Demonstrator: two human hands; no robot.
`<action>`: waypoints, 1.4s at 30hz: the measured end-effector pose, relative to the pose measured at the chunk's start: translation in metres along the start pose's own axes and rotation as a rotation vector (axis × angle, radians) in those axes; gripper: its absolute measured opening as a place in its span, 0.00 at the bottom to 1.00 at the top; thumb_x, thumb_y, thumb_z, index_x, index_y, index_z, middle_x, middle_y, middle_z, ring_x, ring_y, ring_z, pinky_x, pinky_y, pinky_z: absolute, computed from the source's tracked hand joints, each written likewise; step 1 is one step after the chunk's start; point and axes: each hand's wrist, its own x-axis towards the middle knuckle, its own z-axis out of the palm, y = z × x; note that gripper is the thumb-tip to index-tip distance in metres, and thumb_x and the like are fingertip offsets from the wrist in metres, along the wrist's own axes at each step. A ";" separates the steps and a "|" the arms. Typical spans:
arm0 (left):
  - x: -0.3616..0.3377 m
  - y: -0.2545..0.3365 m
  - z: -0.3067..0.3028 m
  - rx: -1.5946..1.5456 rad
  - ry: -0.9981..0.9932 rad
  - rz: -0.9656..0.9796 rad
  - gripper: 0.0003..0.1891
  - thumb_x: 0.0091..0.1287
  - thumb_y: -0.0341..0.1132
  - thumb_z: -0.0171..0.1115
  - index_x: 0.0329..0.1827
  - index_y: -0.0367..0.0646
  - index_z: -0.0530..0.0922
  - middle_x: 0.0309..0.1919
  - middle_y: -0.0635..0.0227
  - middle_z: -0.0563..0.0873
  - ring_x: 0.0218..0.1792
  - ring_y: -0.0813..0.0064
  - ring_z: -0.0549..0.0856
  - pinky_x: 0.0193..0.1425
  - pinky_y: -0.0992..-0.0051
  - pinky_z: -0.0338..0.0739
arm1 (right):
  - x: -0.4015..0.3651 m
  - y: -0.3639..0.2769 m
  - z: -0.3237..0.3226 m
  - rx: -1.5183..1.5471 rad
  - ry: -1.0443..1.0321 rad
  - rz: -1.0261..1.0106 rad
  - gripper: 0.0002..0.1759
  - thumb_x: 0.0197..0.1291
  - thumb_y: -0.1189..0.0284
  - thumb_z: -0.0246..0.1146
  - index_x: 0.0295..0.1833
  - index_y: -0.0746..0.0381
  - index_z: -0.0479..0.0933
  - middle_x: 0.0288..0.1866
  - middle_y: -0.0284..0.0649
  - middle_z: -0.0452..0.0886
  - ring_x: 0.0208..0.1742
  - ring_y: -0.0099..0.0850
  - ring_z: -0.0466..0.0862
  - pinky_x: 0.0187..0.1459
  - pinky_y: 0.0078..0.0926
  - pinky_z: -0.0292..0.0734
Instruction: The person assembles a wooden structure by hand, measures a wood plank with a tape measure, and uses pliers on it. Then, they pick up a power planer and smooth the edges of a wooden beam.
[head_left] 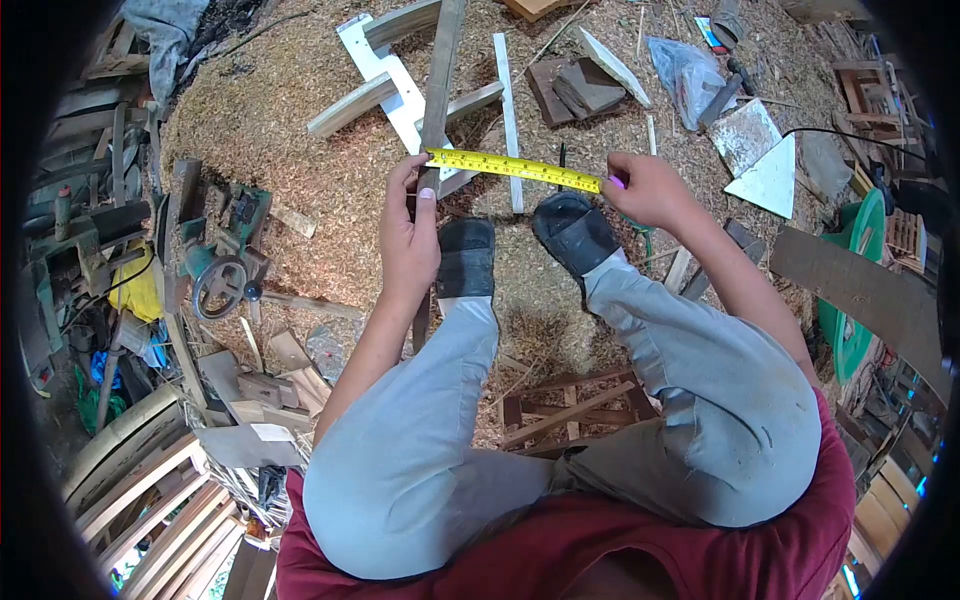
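My left hand (pixel 410 235) is closed around a long, dark wooden strip (pixel 441 80), thumb on its near face. At the fingertips, the end of a yellow tape measure (pixel 515 168) lies across the strip. The blade stretches to the right, bowed slightly, into my right hand (pixel 650 190), whose fingers are wrapped around it; a bit of pink shows there, and the case is mostly hidden. Under the blade, a thin white strip (pixel 508 110) lies on the ground. Beyond it is a white board with curved wooden pieces (pixel 400 95).
Sawdust (pixel 270 130) covers the ground between my sandalled feet and beyond. A machine with a handwheel (pixel 220 287) stands at left. Dark wood blocks (pixel 585 90), a plastic bag (pixel 685 80) and a white triangular board (pixel 767 180) lie ahead and right. A green round rim (pixel 850 290) is farther right.
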 end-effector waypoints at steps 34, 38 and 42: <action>0.003 -0.014 0.000 -0.011 0.023 0.027 0.20 0.82 0.29 0.50 0.76 0.47 0.71 0.47 0.68 0.79 0.36 0.84 0.74 0.42 0.79 0.74 | 0.001 -0.002 -0.001 0.001 -0.020 -0.001 0.18 0.58 0.58 0.63 0.41 0.64 0.80 0.38 0.57 0.86 0.44 0.58 0.86 0.48 0.55 0.80; 0.001 -0.008 0.002 -0.014 0.017 -0.009 0.20 0.82 0.29 0.50 0.76 0.47 0.71 0.48 0.67 0.78 0.36 0.83 0.73 0.43 0.79 0.73 | 0.001 0.001 0.001 0.031 -0.012 -0.004 0.19 0.57 0.58 0.63 0.40 0.65 0.80 0.38 0.57 0.86 0.44 0.58 0.86 0.48 0.55 0.80; 0.002 -0.010 0.002 -0.021 0.003 -0.015 0.20 0.82 0.29 0.50 0.75 0.46 0.71 0.49 0.67 0.78 0.37 0.83 0.74 0.44 0.78 0.74 | 0.000 0.001 0.003 0.022 0.000 -0.023 0.19 0.56 0.58 0.63 0.40 0.64 0.80 0.38 0.57 0.86 0.44 0.58 0.86 0.48 0.54 0.80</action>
